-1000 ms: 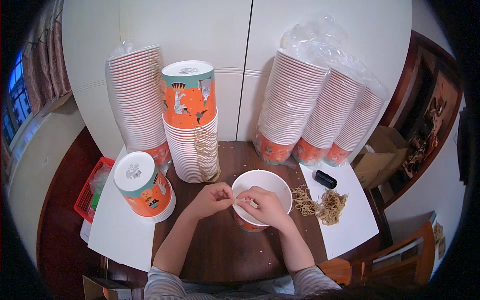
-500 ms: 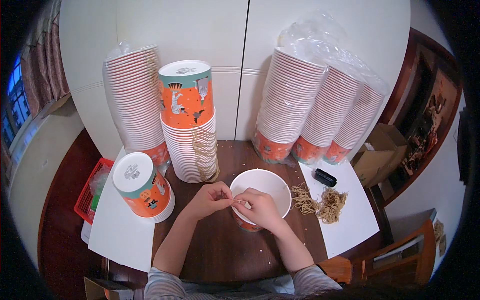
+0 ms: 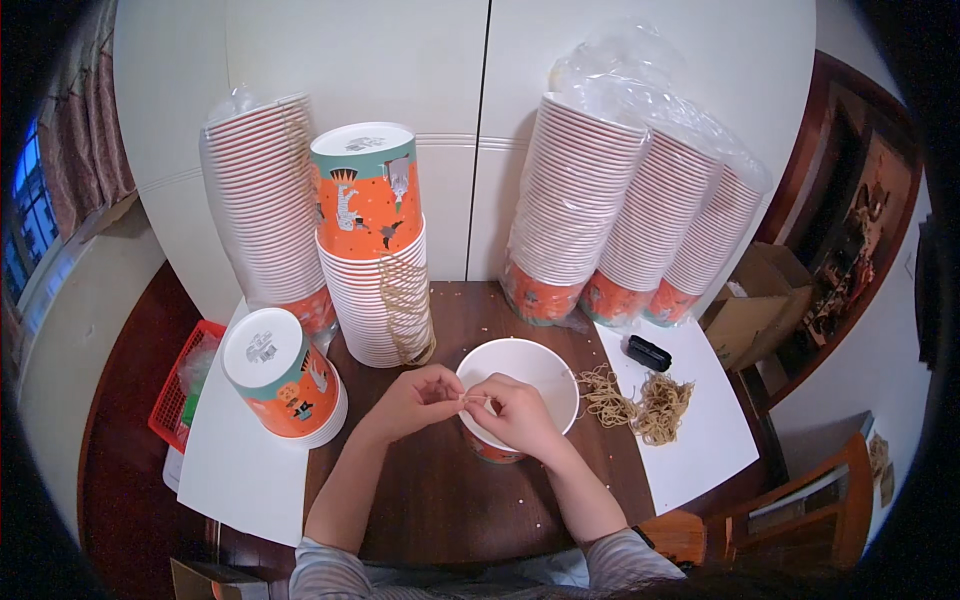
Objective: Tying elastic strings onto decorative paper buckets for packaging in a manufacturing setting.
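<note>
My left hand (image 3: pixel 413 402) and my right hand (image 3: pixel 515 415) meet over the near left rim of an upright paper bucket (image 3: pixel 535 375), white inside and orange outside. Both are closed in a pinch, fingertips almost touching. Between them runs a short piece of thin, pale string (image 3: pixel 472 398); its ends are hidden by the fingers. Right of the bucket lie two loose heaps of tan string, one on the brown tabletop (image 3: pixel 605 396) and one on a white sheet (image 3: pixel 662 410).
Stacked paper buckets (image 3: pixel 375 290) stand behind my left hand, with tan strings draped down their side. A shorter stack (image 3: pixel 280 375) is at left. Plastic-wrapped stacks rise at back left (image 3: pixel 262 200) and back right (image 3: pixel 580 200). A black object (image 3: pixel 650 353) lies on the right sheet.
The view has shifted very slightly. Both hands stay in the same place over the bucket rim, with only a small movement of the fingertips around the string.
</note>
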Tool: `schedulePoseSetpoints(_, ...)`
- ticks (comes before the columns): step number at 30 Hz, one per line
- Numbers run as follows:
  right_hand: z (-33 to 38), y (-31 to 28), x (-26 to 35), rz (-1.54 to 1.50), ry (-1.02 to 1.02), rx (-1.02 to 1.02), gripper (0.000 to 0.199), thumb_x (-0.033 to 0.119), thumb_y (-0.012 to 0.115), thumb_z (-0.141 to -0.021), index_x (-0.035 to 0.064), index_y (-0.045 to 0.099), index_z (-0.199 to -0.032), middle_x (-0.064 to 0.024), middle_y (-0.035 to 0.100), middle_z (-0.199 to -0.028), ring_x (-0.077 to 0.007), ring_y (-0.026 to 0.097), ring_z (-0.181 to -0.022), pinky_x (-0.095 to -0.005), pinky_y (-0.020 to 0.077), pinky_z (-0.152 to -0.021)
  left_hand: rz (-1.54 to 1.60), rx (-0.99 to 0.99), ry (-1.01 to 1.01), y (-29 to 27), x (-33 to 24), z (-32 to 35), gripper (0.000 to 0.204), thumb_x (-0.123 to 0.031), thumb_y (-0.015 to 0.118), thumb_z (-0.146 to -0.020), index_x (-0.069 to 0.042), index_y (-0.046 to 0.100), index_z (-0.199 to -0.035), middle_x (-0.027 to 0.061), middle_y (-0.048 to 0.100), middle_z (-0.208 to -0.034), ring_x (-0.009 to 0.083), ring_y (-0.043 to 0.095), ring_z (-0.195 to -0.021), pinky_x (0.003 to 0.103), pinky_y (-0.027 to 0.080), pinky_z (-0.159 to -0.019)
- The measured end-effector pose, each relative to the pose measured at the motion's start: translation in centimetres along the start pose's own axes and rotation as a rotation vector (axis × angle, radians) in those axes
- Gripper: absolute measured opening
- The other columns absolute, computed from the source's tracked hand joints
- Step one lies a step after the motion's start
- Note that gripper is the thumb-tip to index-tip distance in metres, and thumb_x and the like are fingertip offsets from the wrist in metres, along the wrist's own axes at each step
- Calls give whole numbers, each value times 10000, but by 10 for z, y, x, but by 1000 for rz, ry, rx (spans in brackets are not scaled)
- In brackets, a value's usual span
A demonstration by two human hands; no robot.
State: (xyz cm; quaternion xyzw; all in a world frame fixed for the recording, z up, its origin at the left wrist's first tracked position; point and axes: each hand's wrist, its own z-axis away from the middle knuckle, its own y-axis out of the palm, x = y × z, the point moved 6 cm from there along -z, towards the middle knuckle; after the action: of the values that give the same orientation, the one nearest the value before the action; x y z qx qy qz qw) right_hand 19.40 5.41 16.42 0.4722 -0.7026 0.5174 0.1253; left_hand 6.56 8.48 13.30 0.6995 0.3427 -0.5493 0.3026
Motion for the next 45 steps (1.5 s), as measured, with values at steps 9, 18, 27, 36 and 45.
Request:
schedulePoseSetpoints(9,-1,0,-4,-83,22,-5,126,147,619,-734,52,574,-803,-69,582,-756,-206,568,-596,-296,452,-544,-422,-73,78,-1,-1,0,120,-97,663,-732,-38,569,-779,-47,504,-682,13,441,-599,173,354,-503)
schedulePoseSetpoints(18,0,2,-7,-115,60,57,167,147,602,-740,65,545,-874,-57,584,-753,-171,551,-570,-273,437,-523,-116,-29,-73,3,-3,3,44,-45,597,-768,-38,555,-758,-53,527,-677,7,463,-613,160,376,-551)
schedulePoseSetpoints(27,-2,-3,0,-179,19,23,198,111,629,-721,55,553,-895,-23,567,-715,-93,490,-525,-230,395,-483,-33,-57,-72,2,1,1,39,-21,584,-760,-40,551,-767,-40,541,-711,21,485,-650,171,396,-590)
schedulePoseSetpoints(36,-3,-4,-3,-183,-16,-19,81,85,637,-748,35,606,-804,-19,572,-680,-67,485,-544,-211,389,-496,4,-55,-95,2,3,0,44,-18,586,-756,-36,559,-785,-34,547,-720,24,489,-653,168,398,-599)
schedulePoseSetpoints(45,-2,-4,-6,-162,26,-17,89,100,577,-782,32,593,-837,-62,595,-746,-130,543,-595,-246,420,-530,-23,-53,-131,5,2,1,56,-46,603,-765,-16,583,-808,-25,571,-724,18,507,-647,170,423,-594)
